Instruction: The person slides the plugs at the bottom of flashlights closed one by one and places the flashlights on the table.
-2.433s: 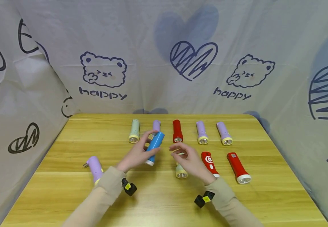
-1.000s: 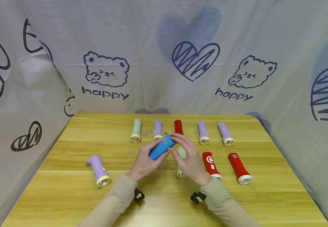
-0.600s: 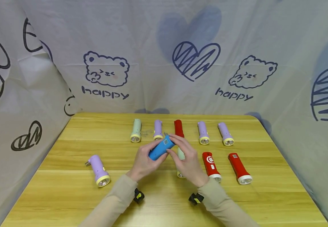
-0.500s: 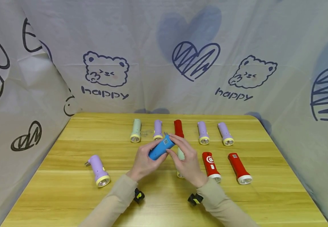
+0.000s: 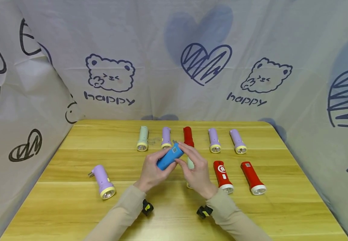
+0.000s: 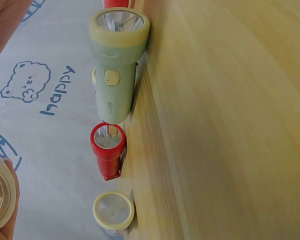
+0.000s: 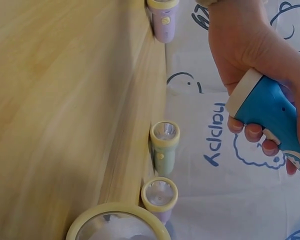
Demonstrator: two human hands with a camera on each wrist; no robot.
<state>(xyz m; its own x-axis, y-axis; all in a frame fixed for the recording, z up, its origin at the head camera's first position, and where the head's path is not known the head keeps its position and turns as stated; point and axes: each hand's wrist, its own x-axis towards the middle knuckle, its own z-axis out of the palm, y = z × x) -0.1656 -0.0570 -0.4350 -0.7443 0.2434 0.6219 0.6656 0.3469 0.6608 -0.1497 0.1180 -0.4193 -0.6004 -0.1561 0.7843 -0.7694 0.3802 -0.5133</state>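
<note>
In the head view a blue flashlight (image 5: pixel 169 158) is held above the middle of the table, tilted with its tail up to the right. My left hand (image 5: pixel 150 170) grips its body, fingers wrapped round it as the right wrist view also shows. With thumb and fingers my right hand (image 5: pixel 196 169) pinches the tail end. Metal plug prongs (image 5: pixel 175 142) stick out there. The flashlight's white head (image 7: pixel 244 92) shows in the right wrist view. Beneath my right hand a pale green flashlight (image 5: pixel 190 163) lies partly hidden.
Along the back lie a pale green flashlight (image 5: pixel 143 137), a red one (image 5: pixel 187 134) and several purple ones, such as this purple flashlight (image 5: pixel 213 137). Two red flashlights (image 5: pixel 252 177) lie at right. A purple flashlight (image 5: pixel 101 177) with prongs out lies at left.
The right hand, earlier apart, has moved left onto the blue flashlight's tail. The flashlight has turned, and its prongs now show. Over the last second the hands have barely moved.
</note>
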